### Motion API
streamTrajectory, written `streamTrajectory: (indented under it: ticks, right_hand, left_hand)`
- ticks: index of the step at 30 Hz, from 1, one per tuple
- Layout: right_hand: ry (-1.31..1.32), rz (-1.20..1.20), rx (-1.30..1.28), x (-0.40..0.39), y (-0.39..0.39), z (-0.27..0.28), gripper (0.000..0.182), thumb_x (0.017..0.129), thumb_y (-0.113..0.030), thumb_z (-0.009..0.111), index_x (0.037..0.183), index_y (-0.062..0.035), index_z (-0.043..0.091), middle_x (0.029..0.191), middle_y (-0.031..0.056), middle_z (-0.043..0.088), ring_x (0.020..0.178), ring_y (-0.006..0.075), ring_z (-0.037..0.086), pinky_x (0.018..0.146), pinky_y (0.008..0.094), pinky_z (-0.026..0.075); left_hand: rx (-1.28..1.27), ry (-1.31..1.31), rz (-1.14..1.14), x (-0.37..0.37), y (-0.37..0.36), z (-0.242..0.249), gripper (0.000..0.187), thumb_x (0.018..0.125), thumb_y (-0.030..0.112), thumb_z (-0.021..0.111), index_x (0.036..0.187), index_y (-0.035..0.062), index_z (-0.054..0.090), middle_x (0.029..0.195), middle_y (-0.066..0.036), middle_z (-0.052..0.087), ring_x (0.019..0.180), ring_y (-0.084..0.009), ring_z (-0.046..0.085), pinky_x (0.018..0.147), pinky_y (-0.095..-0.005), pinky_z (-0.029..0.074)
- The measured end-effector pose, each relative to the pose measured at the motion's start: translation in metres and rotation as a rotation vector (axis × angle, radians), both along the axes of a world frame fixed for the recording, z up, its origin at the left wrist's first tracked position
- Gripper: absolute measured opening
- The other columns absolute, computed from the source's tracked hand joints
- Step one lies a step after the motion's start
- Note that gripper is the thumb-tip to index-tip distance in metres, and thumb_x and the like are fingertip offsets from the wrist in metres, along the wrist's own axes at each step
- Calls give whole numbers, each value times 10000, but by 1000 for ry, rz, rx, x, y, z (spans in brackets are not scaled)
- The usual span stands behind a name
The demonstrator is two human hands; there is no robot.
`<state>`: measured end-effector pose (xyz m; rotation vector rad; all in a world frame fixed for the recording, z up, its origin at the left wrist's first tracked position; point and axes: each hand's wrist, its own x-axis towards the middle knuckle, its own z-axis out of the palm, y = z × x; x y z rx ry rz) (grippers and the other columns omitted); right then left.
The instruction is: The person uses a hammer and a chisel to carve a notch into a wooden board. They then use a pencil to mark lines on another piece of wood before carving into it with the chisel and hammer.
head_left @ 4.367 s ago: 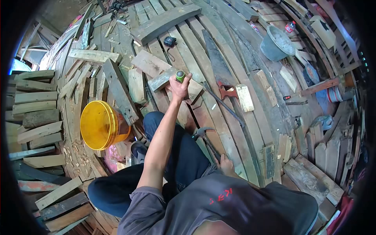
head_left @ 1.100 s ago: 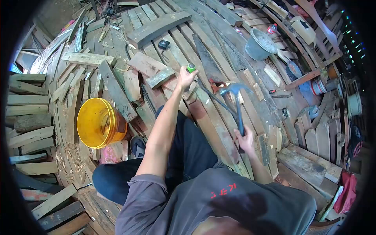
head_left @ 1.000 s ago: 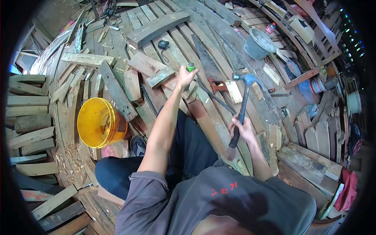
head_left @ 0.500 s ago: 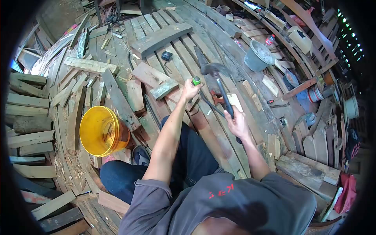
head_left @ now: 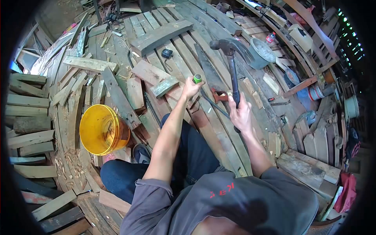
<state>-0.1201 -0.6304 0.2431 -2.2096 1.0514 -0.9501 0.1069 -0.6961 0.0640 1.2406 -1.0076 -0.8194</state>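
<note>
Head view: left hand (head_left: 191, 89) wrapped in a fist around a green, cylindrical tool handle (head_left: 197, 78), dark top poking out above the fist, lower end mostly hidden, contact below cannot tell; right hand (head_left: 240, 112) curled firmly around the dark shaft of a metal claw hammer (head_left: 232, 69), head up, apart from the green handle; short grey wooden block (head_left: 165, 87) just beside the left hand; reddish-brown-handled handsaw (head_left: 220, 95) lying on worn wooden planks (head_left: 219, 137) between the hands; round yellow plastic bucket (head_left: 124, 133) near the left knee.
</note>
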Motion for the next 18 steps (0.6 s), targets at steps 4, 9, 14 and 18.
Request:
streamTrajectory:
  ticks: [4, 9, 14, 18]
  right_hand:
    - [281, 13, 117, -7, -7, -21, 230, 974, -213, 573, 947, 14, 563, 607, 210, 585, 555, 405, 612, 508, 461, 447]
    - [315, 22, 302, -25, -4, -25, 275, 969, -253, 589, 869, 3, 569, 633, 185, 564, 645, 347, 653, 576, 471, 460]
    - [87, -144, 696, -54, 12, -66, 278, 997, -277, 567, 895, -20, 544, 515, 66, 502, 415, 174, 552, 378, 362, 433]
    - [122, -224, 935, -95, 15, -118, 284, 998, -277, 549, 869, -25, 526, 496, 36, 483, 366, 166, 516, 328, 342, 419]
  left_hand:
    - [8, -7, 2, -2, 3, 3, 214, 781, 107, 706, 669, 21, 545, 599, 19, 494, 588, -86, 458, 548, -314, 388]
    - [-6, -87, 24, -2, 4, -3, 208, 768, 123, 709, 691, 7, 555, 608, 17, 510, 590, -89, 460, 560, -321, 406]
    - [1, 16, 73, 3, 11, -4, 196, 803, 126, 691, 676, 33, 573, 608, 16, 543, 569, -87, 490, 539, -305, 410]
    - [-31, 278, 204, 32, 18, -6, 166, 853, 122, 647, 705, 76, 587, 597, 19, 535, 530, -89, 490, 490, -290, 394]
